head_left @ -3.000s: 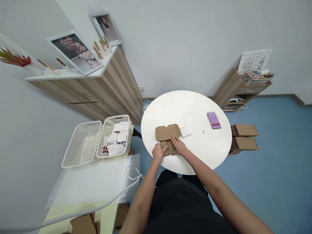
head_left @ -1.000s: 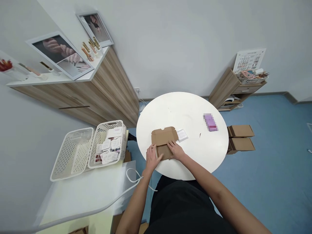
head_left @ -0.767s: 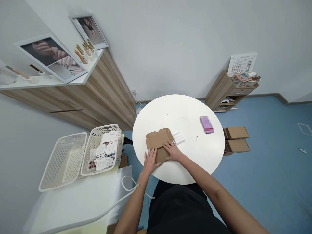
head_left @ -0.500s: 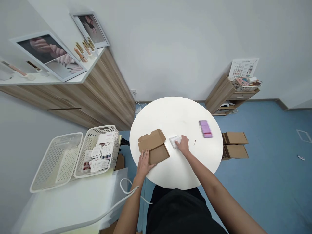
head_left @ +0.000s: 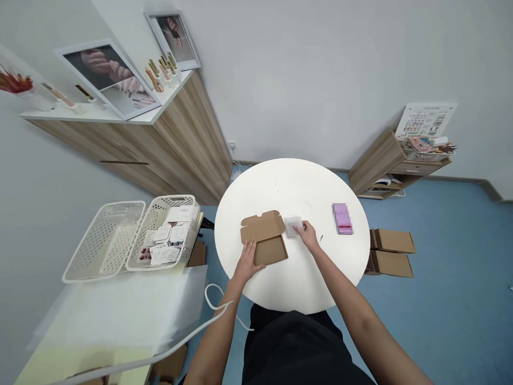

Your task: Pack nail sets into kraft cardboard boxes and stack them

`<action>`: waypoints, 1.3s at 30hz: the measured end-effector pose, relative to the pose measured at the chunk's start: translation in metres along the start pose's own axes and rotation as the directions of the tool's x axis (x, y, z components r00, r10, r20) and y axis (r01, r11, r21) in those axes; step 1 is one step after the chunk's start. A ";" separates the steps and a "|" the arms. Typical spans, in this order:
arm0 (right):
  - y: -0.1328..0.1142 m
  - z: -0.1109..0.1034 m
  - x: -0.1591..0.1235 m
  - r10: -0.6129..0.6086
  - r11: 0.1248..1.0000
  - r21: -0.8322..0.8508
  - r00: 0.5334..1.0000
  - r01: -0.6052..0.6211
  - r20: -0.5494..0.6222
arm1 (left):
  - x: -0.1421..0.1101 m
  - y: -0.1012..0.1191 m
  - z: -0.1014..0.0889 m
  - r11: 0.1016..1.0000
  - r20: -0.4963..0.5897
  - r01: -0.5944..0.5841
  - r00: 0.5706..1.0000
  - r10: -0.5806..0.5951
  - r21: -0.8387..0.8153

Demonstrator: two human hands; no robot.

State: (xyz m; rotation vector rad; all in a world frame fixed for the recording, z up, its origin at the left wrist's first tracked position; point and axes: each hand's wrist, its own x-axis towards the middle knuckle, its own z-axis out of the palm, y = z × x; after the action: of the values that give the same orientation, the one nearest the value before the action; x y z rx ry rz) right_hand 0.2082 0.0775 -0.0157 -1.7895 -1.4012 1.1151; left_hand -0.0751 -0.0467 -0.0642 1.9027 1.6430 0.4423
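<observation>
Since a second ago the right hand [head_left: 308, 235] has slid off the open brown cardboard box [head_left: 264, 227] at centre and now pinches the small white square packet [head_left: 293, 225] beside it, left hand [head_left: 247, 262] loosely spread on the box's edge, purple pixelated item [head_left: 342, 218] well right, bare white tabletop [head_left: 286, 179] beyond.

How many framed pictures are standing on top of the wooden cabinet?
2. The left picture stands near the middle of the cabinet; the right picture stands at its right end, behind the gold-capped bottles.
</observation>
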 end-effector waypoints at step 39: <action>0.026 -0.073 0.041 0.292 0.956 0.021 0.955 -0.293 0.043 | 0.142 0.102 -0.016 0.554 0.158 0.508 0.814 -0.559 -0.659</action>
State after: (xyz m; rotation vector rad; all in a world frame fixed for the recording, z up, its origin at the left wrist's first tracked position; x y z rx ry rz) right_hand 0.2886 0.1131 -0.0139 -2.0117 -1.1603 1.3192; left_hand 0.0219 0.0878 -0.0061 0.7848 1.6828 0.7271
